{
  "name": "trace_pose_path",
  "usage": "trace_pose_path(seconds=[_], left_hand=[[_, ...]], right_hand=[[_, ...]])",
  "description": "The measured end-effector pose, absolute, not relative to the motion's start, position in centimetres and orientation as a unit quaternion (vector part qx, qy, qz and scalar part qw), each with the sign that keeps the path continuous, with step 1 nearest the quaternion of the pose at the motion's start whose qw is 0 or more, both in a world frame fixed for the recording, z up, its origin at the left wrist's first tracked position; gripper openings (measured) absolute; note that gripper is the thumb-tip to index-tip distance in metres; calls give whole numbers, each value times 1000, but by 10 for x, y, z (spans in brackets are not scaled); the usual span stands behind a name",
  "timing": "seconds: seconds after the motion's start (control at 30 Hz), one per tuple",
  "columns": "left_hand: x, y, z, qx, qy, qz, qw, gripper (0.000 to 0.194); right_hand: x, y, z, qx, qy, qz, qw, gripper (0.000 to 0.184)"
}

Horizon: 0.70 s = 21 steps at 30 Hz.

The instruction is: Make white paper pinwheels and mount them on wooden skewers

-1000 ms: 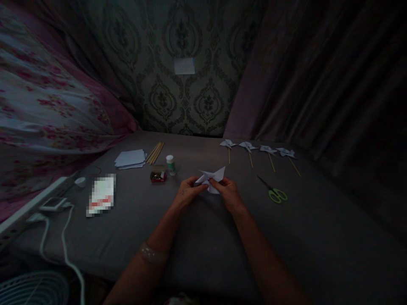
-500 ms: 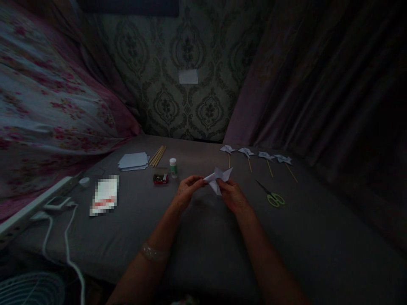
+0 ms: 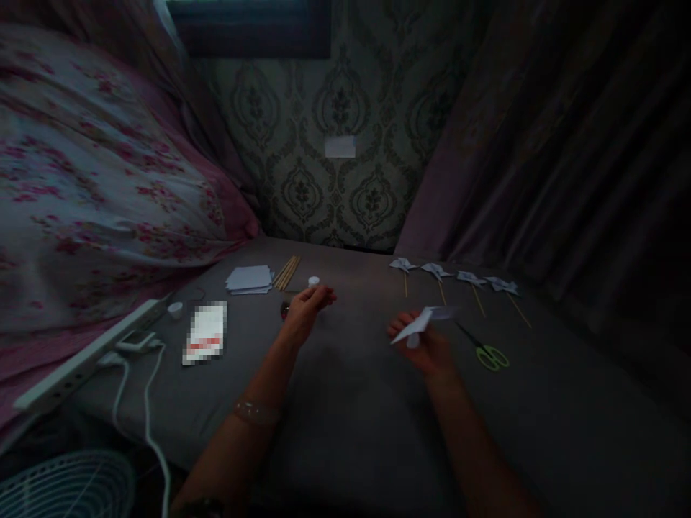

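Observation:
My right hand (image 3: 429, 349) holds a folded white paper pinwheel (image 3: 417, 328), tilted, over the grey surface. It has no stick on it, and one of its blades is smeared by motion. My left hand (image 3: 305, 314) is off the paper, with its fingers curled and pressed together; whether anything small is between them cannot be made out. Just behind it the white cap of a bottle (image 3: 314, 281) shows, the bottle's body hidden by the hand. A small red box (image 3: 284, 309) is mostly covered by the same hand.
Several paper pinwheels on sticks (image 3: 435, 271) lie at the back right. Green-handled scissors (image 3: 491, 357) rest right of my right hand. A paper stack (image 3: 249, 279), wooden sticks (image 3: 287, 273), a printed packet (image 3: 206, 331), a white lid (image 3: 175, 310) and a power strip (image 3: 91, 352) are leftward.
My left hand has let go of the paper pinwheel and moved left to the bottle and red box. My right hand has carried the pinwheel rightward and turned it. The view has shifted.

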<state>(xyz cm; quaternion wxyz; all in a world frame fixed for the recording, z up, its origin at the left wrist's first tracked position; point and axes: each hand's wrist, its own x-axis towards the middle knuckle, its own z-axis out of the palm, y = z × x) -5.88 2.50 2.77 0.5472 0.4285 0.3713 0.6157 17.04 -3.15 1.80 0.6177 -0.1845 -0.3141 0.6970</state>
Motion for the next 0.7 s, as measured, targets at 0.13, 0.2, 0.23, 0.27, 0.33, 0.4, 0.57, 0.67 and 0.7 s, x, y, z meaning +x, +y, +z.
trace_pose_path(seconds=[0.13,0.2,0.23,0.27,0.33,0.4,0.57,0.67,0.7], left_hand=[[-103,33,16,375,479,614,502,44],[-128,38,7,361,531,625,444,43],[-141,40,3,367,565,622,399,43],[-152,42,-1,390,597,609,348,44],[-173,48,-5,425,637,580,277,46],[-190,55,-5,445,654,560,246,46],[-209,80,-1,498,687,492,194,35],[-211,95,-2,526,702,445,179,24],[-210,100,-2,535,707,429,175,21]], right_hand=[[175,-37,21,-123,-283,653,692,26],[179,-38,21,-135,-279,617,724,22],[181,-38,20,-144,-276,602,735,19],[183,-38,18,-150,-270,593,744,17],[186,-38,13,-149,-250,589,754,16],[188,-38,8,-146,-233,599,752,15],[188,-34,-4,-146,-221,620,738,22],[188,-30,-10,-156,-201,638,727,27],[188,-29,-13,-164,-200,641,723,27]])
